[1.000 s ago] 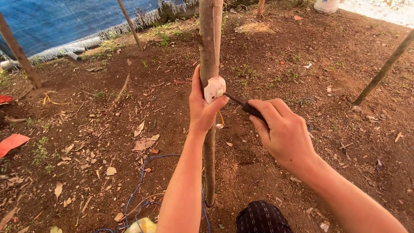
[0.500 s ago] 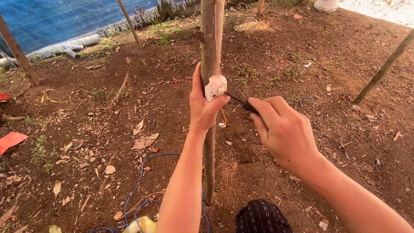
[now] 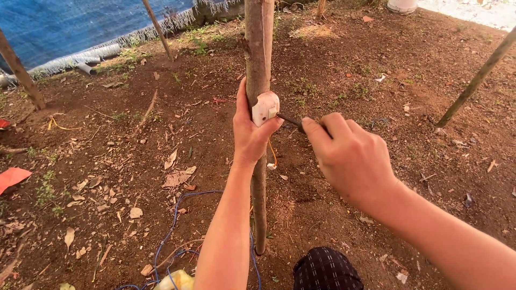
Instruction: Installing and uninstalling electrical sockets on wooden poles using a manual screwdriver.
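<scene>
Bare dirt, blue tarp (image 3: 64, 32) behind | left hand (image 3: 250, 131) clamps small white socket (image 3: 265, 107) to pole (image 3: 257, 59); light, brittle plastic, hold edges | right hand (image 3: 352, 158) fisted on screwdriver (image 3: 290, 121) at socket.

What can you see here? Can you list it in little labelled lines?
place: bare dirt ground with dry leaves, outdoors
pole: upright wooden pole stuck in the dirt
left hand: grips the pole and holds a white box against it
right hand: holds a dark tool, its tip at the box
wire: blue wire lying on the dirt by the pole
behind: blue tarp
</scene>
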